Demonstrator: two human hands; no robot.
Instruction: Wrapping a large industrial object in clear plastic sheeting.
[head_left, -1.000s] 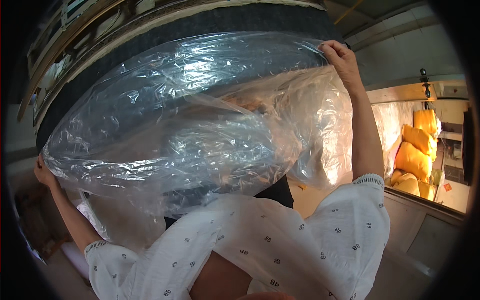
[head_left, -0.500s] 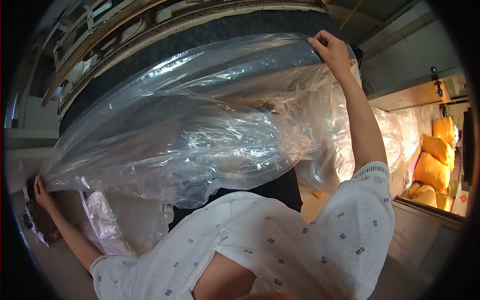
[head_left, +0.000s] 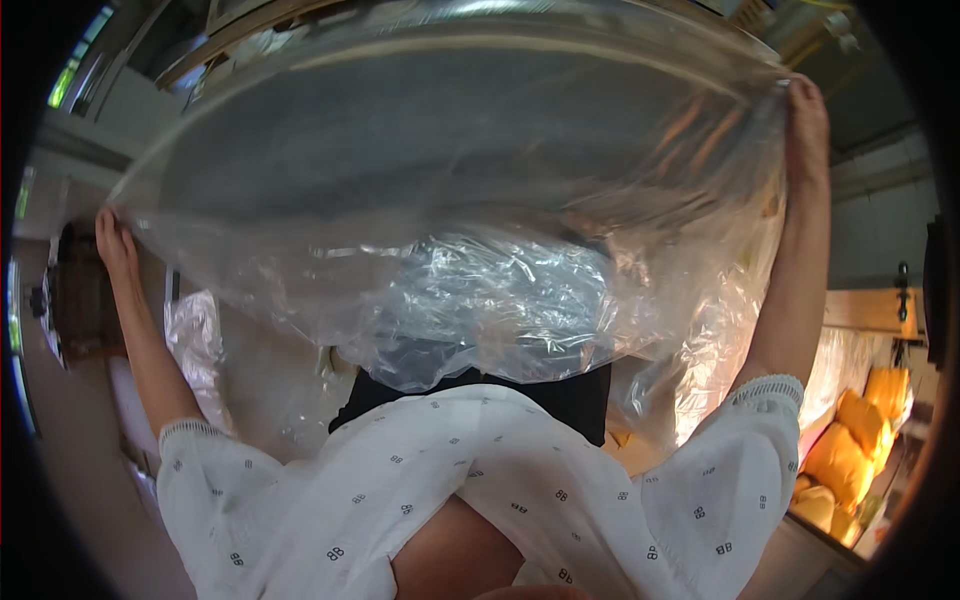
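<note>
A wide sheet of clear plastic film [head_left: 500, 190] is stretched between my two raised arms. My left hand [head_left: 116, 240] is closed on its left edge at the far left. At the upper right my right hand [head_left: 806, 125] grips the opposite corner. The film's far edge is lifted high and bows between the hands, while its near part hangs crumpled and shiny in front of my waist. Through the film shows a dark, padded-looking surface, blurred by the plastic. I cannot tell whether the film is one layer or two.
Beyond the film at the upper left runs a wooden frame [head_left: 235, 35]. Yellow bundles [head_left: 840, 450] lie in a lit area at the right, beside a wooden board [head_left: 870, 311]. More crumpled clear plastic [head_left: 197, 340] hangs at the lower left.
Both hands have risen with the film, and my right hand has moved further right. The film is spread wider and lifted over the dark surface. My view has shifted a little.
</note>
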